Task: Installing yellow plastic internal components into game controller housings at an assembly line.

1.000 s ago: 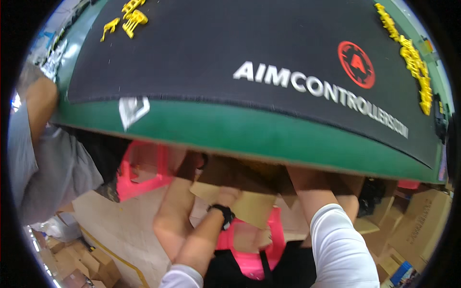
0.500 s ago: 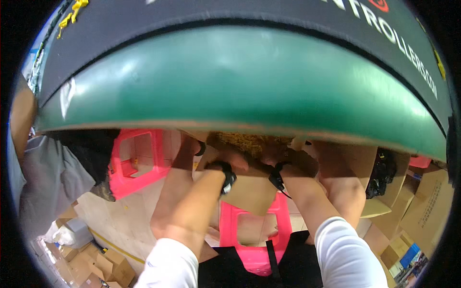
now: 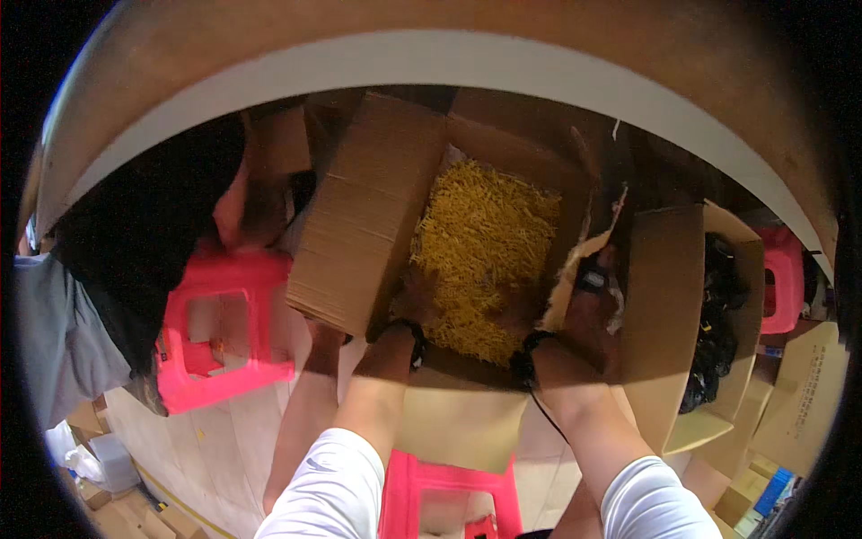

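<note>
Across the top arcs the brown and white edge of the surface [image 3: 431,58], with everything else below it. The largest thing beneath is an open cardboard box [image 3: 355,207], standing tilted, its near flap hanging down toward the person. At the left is a co-worker's grey garment [image 3: 63,332] beside black cloth [image 3: 153,234]. A second cardboard box [image 3: 660,305], holding black bundles [image 3: 714,332], stands to the right. Small yellow pieces [image 3: 489,234] lie heaped inside the first box. One pink stool [image 3: 215,386] stands at the left, another [image 3: 404,503] below the flap. The person's left hand [image 3: 417,296] reaches in at the heap's near left side, the right hand [image 3: 516,305] at its near right; both are dim and blurred, so whether their fingers are spread, curled or gripping any pieces cannot be told. Each wrist wears a dark band, and a thin black cord [image 3: 552,422] hangs from the right one.
</note>
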Available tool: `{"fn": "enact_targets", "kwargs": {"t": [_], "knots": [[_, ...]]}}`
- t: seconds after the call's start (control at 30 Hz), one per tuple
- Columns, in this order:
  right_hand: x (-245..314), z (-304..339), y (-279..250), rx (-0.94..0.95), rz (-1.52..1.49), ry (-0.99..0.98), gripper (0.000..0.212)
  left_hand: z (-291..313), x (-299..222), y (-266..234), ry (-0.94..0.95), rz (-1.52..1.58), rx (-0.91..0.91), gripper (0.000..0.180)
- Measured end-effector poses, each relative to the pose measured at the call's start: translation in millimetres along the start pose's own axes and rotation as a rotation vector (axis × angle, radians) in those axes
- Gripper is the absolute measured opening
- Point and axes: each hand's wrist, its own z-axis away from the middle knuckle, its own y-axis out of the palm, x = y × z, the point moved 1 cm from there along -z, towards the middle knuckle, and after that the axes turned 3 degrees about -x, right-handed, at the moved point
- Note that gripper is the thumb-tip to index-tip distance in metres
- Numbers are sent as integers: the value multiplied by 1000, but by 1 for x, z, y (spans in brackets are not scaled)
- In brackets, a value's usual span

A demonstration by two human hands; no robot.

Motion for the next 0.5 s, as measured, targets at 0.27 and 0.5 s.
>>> {"fn": "enact_targets", "kwargs": {"t": [0.27, 0.5], "knots": [[-22, 52, 62, -163, -56, -57, 106, 5, -26, 22, -52, -279, 183, 104], [15, 33, 50, 195, -85, -118, 107, 47, 24, 63, -124, 247, -16, 102]]}}
